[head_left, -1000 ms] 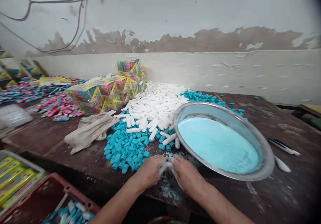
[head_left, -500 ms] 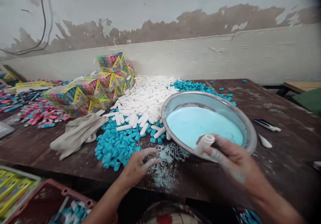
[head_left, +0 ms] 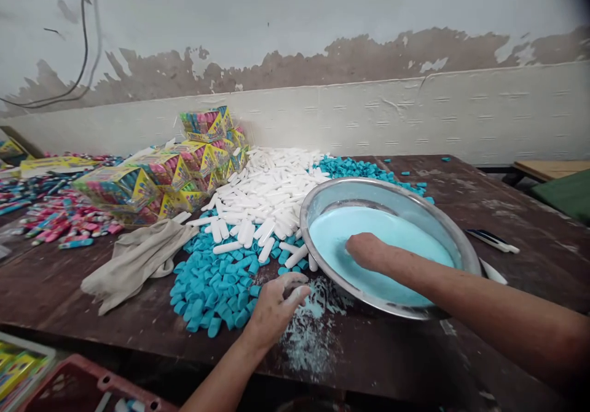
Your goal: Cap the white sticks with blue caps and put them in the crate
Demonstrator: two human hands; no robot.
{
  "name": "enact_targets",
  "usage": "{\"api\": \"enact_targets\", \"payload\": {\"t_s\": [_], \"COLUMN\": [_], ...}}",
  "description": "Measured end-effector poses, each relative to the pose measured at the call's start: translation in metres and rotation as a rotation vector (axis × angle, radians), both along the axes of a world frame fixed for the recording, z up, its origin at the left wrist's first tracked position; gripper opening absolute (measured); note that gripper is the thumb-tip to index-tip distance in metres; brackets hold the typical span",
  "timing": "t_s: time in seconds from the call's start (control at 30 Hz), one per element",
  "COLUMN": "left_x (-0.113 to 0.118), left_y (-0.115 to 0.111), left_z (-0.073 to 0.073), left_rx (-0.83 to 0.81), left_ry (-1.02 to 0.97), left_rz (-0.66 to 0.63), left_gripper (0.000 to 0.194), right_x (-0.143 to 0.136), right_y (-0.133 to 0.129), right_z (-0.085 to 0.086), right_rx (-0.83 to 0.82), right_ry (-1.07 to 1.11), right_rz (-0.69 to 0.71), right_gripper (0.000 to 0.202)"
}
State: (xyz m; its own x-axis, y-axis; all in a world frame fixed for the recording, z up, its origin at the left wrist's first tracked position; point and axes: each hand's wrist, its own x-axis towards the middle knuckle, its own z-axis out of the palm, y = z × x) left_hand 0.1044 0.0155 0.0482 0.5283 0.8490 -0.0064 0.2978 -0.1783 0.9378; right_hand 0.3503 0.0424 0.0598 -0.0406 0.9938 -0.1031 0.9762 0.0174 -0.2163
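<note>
My right hand [head_left: 367, 249] is sunk in the pale blue powder [head_left: 400, 227] inside a wide metal basin [head_left: 469, 263]. Its fingers are buried, so whatever they hold is hidden. Just left of the basin, my left hand [head_left: 276, 304] hovers over the table edge area, thumb and fingers curved and apart, nothing between them. Its fingertips are dusted with powder. Beside it lies a heap of short blue caps [head_left: 209, 292]. White plastic tubes [head_left: 271, 181] are piled behind the caps, some lying on top of them.
Spilled blue powder [head_left: 308, 338] marks the brown table [head_left: 498, 209]. A cloth glove [head_left: 133, 258] lies left of the caps, before stacked clear packs of coloured pieces [head_left: 170, 169]. A dark-and-white tool [head_left: 492, 240] rests right of the basin. A red crate [head_left: 78, 381] stands below the left edge.
My right hand, which held a white tube at the basin's near rim, has gone down into the blue powder. My left hand has shifted slightly right. The view has tilted a little.
</note>
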Motion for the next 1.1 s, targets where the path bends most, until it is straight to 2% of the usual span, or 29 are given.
{"api": "enact_targets", "payload": {"t_s": [0.07, 0.17, 0.3, 0.37, 0.5, 0.57, 0.67, 0.77, 0.9, 0.97, 1.1], "left_x": [0.017, 0.037, 0.048, 0.050, 0.050, 0.050, 0.050, 0.050, 0.050, 0.050, 0.049], "left_y": [0.008, 0.015, 0.018, 0.019, 0.021, 0.021, 0.021, 0.021, 0.021, 0.021, 0.021], "left_z": [0.003, 0.004, -0.004, -0.009, -0.013, -0.012, -0.010, -0.008, -0.006, -0.006, -0.005], "left_rx": [-0.104, -0.149, -0.193, -0.216, -0.250, -0.255, -0.239, -0.229, -0.233, -0.238, -0.241], "left_ry": [-0.072, -0.138, -0.213, -0.234, -0.275, -0.285, -0.282, -0.255, -0.252, -0.267, -0.287], "left_rz": [-0.037, -0.062, -0.055, -0.064, -0.086, -0.095, -0.106, -0.097, -0.088, -0.094, -0.124], "left_gripper": [0.036, 0.039, 0.038, 0.037, 0.037, 0.037, 0.037, 0.036, 0.037, 0.036, 0.033], "right_x": [-0.004, -0.005, 0.010, 0.020, 0.025, 0.015, -0.004, -0.012, 0.009, 0.022, 0.025], "right_y": [0.007, 0.013, 0.005, -0.002, -0.007, -0.004, 0.005, 0.011, 0.009, 0.005, -0.003], "right_z": [-0.001, 0.002, 0.011, 0.015, 0.012, 0.004, -0.003, -0.001, 0.010, 0.015, 0.014], "right_rx": [-0.018, -0.063, -0.124, -0.133, -0.106, -0.107, -0.075, -0.050, -0.132, -0.155, -0.138], "right_ry": [0.082, 0.216, 0.362, 0.272, -0.173, -0.205, -0.140, -0.044, 0.356, 0.423, -0.067], "right_rz": [0.039, 0.110, 0.184, 0.231, 0.212, 0.177, 0.174, 0.216, 0.281, 0.301, 0.286], "right_gripper": [0.017, 0.005, 0.016, 0.015, 0.015, 0.017, 0.019, 0.018, 0.018, 0.017, 0.009]}}
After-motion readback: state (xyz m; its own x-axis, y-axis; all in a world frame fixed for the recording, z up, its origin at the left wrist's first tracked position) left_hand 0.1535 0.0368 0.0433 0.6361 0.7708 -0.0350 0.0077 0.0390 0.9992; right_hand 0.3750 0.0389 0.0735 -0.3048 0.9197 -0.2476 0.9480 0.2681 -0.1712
